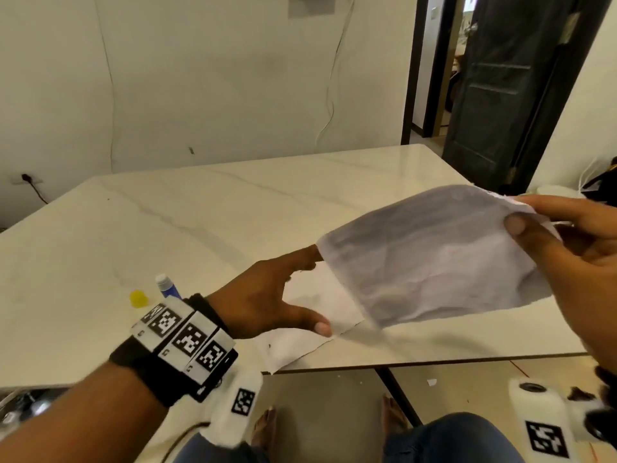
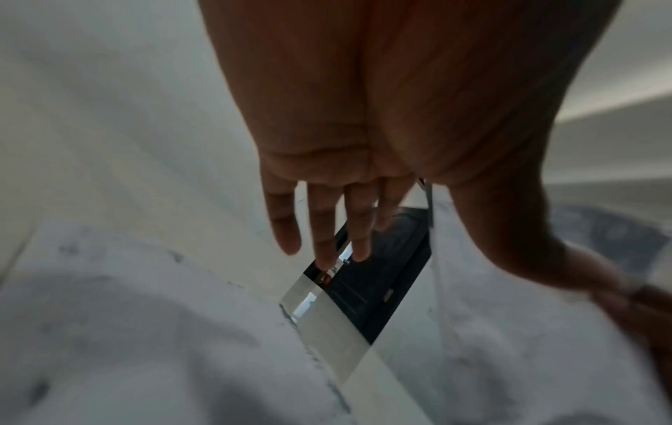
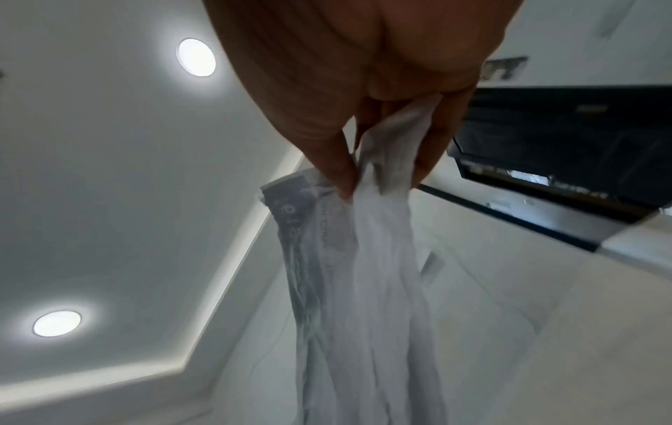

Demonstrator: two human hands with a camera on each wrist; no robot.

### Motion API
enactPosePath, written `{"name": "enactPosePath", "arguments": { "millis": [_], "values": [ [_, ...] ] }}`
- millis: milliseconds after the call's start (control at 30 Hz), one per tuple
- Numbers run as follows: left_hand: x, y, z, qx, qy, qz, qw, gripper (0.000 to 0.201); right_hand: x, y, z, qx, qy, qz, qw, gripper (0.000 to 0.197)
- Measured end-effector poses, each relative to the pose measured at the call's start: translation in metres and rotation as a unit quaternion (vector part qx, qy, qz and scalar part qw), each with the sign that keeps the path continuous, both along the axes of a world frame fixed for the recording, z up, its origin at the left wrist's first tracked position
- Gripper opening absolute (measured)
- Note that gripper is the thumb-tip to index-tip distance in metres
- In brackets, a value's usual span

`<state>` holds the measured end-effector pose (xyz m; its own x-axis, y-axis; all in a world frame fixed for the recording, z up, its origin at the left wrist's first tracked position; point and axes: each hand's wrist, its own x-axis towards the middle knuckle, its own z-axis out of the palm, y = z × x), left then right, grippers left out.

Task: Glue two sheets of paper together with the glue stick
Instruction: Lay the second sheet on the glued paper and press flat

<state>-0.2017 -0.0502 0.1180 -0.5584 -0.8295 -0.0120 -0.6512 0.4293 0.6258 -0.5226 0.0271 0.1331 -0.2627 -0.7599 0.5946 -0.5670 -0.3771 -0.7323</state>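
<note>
Head view first: two sheets of paper total. One thin, wrinkly, slightly see-through raised sheet (image 1: 430,259) is up in the air, pinched at its far corner by the right hand (image 1: 567,259). The flat sheet (image 1: 320,315) lies on the pale marble-look surface (image 1: 200,212) near the front edge, with the left hand (image 1: 267,295) over it, fingers straight and spread, gripping nothing; can't tell if it actually touches the paper. One glue stick (image 1: 168,286), a blue tube with a white tip, sits just left of that wrist, and one small yellow cap (image 1: 138,298) is right beside it.

Left wrist view: four fingers (image 2: 285,230) and a thumb all stretched out, relaxed, above blurry white paper. Pretty smeared otherwise.

Right wrist view: the fingers (image 3: 338,164) and thumb are closed on the bunched top of the raised sheet, which hangs down in soft folds, faint grey print showing through. Two round ceiling lights (image 3: 196,57) behind.
</note>
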Motion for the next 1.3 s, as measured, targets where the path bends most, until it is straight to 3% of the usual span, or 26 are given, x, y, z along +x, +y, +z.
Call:
{"name": "enactPosePath", "arguments": {
  "millis": [100, 267, 400, 467, 533, 600, 833, 1000, 1300],
  "values": [
    [-0.002, 0.015, 0.002, 0.044, 0.142, 0.049, 0.988, 0.068, 0.020, -0.016, 0.005, 0.027, -0.084, 0.046, 0.995, 0.034],
    [0.019, 0.018, 0.000, 0.087, 0.321, 0.242, 0.912, 0.026, 0.047, -0.048, -0.002, 0.106, -0.084, 0.107, 0.985, 0.046],
    [0.037, 0.016, -0.005, 0.098, 0.379, 0.325, 0.861, 0.027, 0.056, -0.072, -0.007, 0.282, -0.139, 0.261, 0.913, 0.071],
    [0.045, 0.016, -0.009, 0.096, 0.389, 0.354, 0.845, 0.023, 0.061, -0.082, -0.010, 0.301, -0.153, 0.261, 0.905, 0.058],
    [0.050, 0.018, -0.014, 0.101, 0.387, 0.375, 0.836, 0.021, 0.066, -0.089, -0.015, 0.287, -0.137, 0.216, 0.923, 0.034],
    [0.054, 0.019, -0.021, 0.103, 0.365, 0.383, 0.842, 0.020, 0.069, -0.098, -0.022, 0.289, -0.132, 0.183, 0.930, 0.024],
    [0.061, 0.015, -0.052, 0.112, 0.321, 0.442, 0.830, 0.021, 0.078, -0.119, -0.034, 0.339, -0.090, 0.163, 0.922, 0.034],
    [0.068, 0.015, -0.065, 0.124, 0.305, 0.456, 0.827, 0.019, 0.073, -0.123, -0.055, 0.356, -0.121, 0.166, 0.912, 0.025],
    [0.071, 0.012, -0.072, 0.137, 0.296, 0.447, 0.833, 0.026, 0.060, -0.120, -0.080, 0.361, -0.154, 0.136, 0.910, 0.028]
  ]
}}
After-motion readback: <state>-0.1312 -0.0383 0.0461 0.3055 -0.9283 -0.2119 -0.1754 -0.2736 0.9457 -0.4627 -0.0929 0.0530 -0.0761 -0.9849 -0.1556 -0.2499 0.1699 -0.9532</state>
